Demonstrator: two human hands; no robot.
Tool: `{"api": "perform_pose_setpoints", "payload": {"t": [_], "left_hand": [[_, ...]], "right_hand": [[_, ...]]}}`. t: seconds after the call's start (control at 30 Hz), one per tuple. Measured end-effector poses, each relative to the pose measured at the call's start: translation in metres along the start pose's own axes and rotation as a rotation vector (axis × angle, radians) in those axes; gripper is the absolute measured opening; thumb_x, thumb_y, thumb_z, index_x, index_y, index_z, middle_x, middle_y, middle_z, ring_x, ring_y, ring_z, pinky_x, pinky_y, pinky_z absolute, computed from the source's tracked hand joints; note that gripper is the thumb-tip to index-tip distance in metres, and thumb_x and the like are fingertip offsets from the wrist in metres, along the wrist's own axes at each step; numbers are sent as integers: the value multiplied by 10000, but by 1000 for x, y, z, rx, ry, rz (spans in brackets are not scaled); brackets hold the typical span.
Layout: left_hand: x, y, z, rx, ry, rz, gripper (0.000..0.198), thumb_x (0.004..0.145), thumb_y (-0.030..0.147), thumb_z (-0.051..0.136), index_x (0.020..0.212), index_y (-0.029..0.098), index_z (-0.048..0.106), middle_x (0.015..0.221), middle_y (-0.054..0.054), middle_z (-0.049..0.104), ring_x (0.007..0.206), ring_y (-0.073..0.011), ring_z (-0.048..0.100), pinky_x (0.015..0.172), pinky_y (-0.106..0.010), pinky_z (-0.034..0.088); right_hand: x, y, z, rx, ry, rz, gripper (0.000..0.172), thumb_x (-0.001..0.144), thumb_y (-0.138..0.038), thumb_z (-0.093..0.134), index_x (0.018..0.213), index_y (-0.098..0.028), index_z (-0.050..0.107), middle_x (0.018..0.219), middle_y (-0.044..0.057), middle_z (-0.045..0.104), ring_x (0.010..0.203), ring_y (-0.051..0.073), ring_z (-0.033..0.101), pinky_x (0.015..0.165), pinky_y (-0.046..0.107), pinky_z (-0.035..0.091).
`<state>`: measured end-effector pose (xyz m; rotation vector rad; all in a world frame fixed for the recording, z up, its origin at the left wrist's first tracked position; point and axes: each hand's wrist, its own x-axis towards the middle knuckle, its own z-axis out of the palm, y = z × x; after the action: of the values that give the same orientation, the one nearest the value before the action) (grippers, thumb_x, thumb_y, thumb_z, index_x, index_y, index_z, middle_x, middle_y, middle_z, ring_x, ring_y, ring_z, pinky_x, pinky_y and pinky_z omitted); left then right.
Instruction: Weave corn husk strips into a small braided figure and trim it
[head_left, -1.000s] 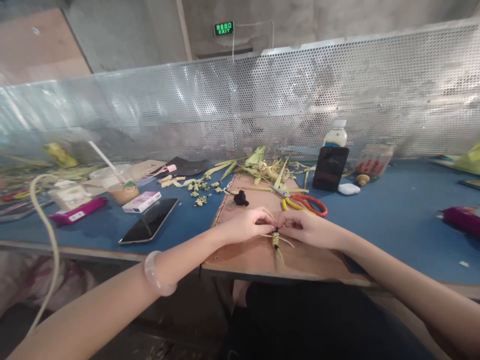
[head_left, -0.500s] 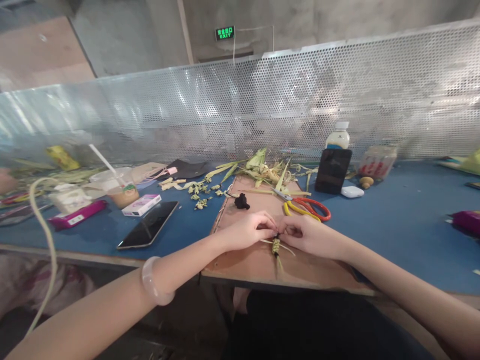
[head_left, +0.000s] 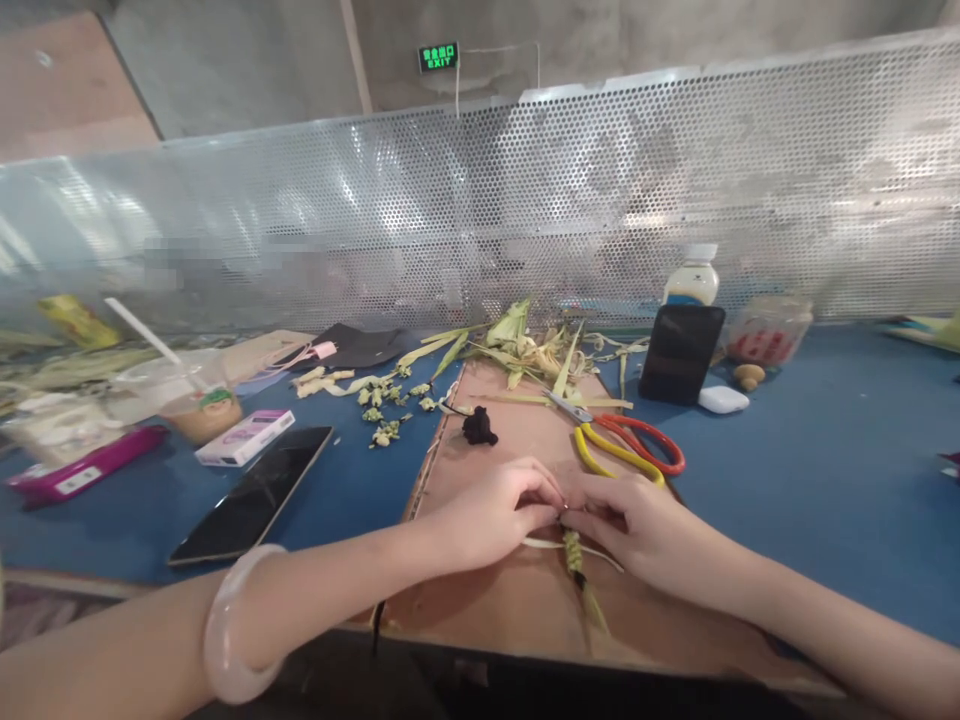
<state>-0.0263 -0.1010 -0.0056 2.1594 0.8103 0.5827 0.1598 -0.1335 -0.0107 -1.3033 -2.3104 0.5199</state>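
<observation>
My left hand (head_left: 499, 512) and my right hand (head_left: 641, 525) meet over a brown board (head_left: 480, 610). Thumb and forefinger of each are pinched together at the upper end of a small braided husk piece (head_left: 573, 552). The braid is yellow-green, with a dark binding near its lower end and a loose tail pointing towards me. Pale strips stick out on both sides of it. Fingertips cover the exact spot being pinched. Beyond my right hand lie scissors (head_left: 626, 447) with one yellow and one red handle. A black tangle of thread (head_left: 480, 426) sits past my left hand.
Husk strips (head_left: 536, 350) are heaped at the board's far end, with small knotted husk pieces (head_left: 386, 432) to the left. A tablet (head_left: 255, 495), small box (head_left: 246, 438) and drink cup (head_left: 199, 410) stand left; a phone (head_left: 681, 352), white case (head_left: 723, 400) and bottle (head_left: 691, 278) right.
The view has shifted closer to the board, so the hands and braid appear lower and larger. Both hands keep pinching at the braid's upper end.
</observation>
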Motion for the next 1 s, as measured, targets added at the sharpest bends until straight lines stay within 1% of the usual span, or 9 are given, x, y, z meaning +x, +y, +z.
{"api": "perform_pose_setpoints", "payload": {"t": [0.07,0.13,0.2,0.3,0.43,0.53,0.6,0.73,1.0], "left_hand": [[0,2,-2,-23,-6,-23,71,793,155,522,800,159,593,955,-35,573,870,-139,554,815,-253,421],[1,3,-7,-20,-41,-10,86,792,142,520,816,160,601,964,-37,573,907,-143,545,838,-255,414],[2,4,-13,-19,-114,11,96,768,151,561,850,158,611,964,-39,576,928,-146,540,851,-255,410],[6,4,-18,-53,-201,22,181,707,209,649,879,164,617,996,-36,564,866,-139,562,791,-244,443],[9,0,-16,0,-127,54,28,725,197,635,735,172,634,902,-11,587,829,-129,563,782,-237,432],[10,-1,-14,29,-101,58,51,752,163,602,721,180,639,894,-4,595,832,-124,561,792,-234,423],[9,-1,-15,44,-103,70,68,765,151,583,738,179,639,888,-4,600,829,-119,559,790,-229,420],[7,1,-18,74,-123,103,88,783,128,550,757,172,622,900,-9,608,821,-113,560,782,-222,424],[1,4,-21,200,-167,186,126,804,91,496,821,168,594,947,-20,599,840,-111,558,768,-205,423]], "right_hand": [[1,2,1,26,-2,4,162,848,-289,432,821,-208,570,684,4,579,625,128,492,536,229,340],[1,3,2,56,-10,10,169,852,-282,425,828,-205,573,709,15,595,640,134,506,548,234,354],[2,4,2,68,-18,13,172,851,-276,424,812,-202,574,708,21,601,641,137,513,550,237,360],[4,5,1,59,-42,13,151,839,-266,446,787,-201,572,699,23,604,633,138,515,552,241,363],[10,7,-3,57,-132,2,158,849,-267,429,774,-210,556,706,16,602,633,134,507,553,241,359],[13,8,-9,79,-202,-16,174,863,-268,402,763,-217,534,725,8,596,642,128,501,549,236,355],[12,7,-13,70,-221,-40,148,858,-258,411,758,-221,514,745,3,598,666,130,503,573,240,362],[9,7,-16,21,-226,-70,134,848,-235,417,725,-215,464,758,6,606,679,134,511,609,253,368],[5,8,-14,15,-182,-108,123,825,-218,436,716,-217,493,665,9,573,581,125,472,546,246,346]]}}
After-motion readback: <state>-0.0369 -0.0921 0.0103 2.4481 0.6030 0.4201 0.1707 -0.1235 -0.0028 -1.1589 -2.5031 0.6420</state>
